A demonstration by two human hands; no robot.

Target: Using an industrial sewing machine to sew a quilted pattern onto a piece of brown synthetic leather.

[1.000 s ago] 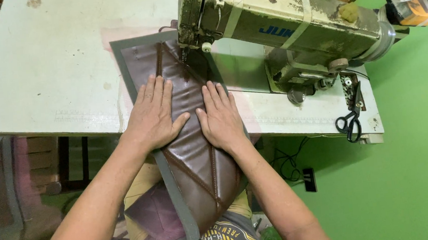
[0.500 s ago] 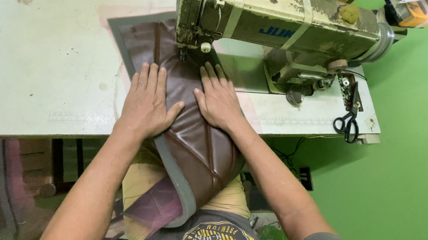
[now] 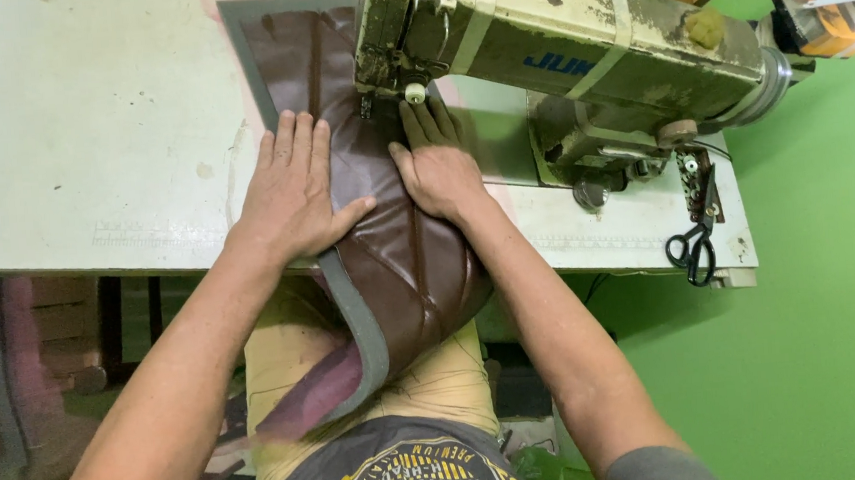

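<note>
Both palms flat — left hand and right hand open on the brown grey-edged leather panel. Supple, slick-looking stuff, probably sliding easily. Best pressed either side of the seam, just short of the worn cream sewing machine.

Two hands, left and right; one brown panel; one sewing machine; one pair of scissors at 3 o'clock; one surface.
</note>
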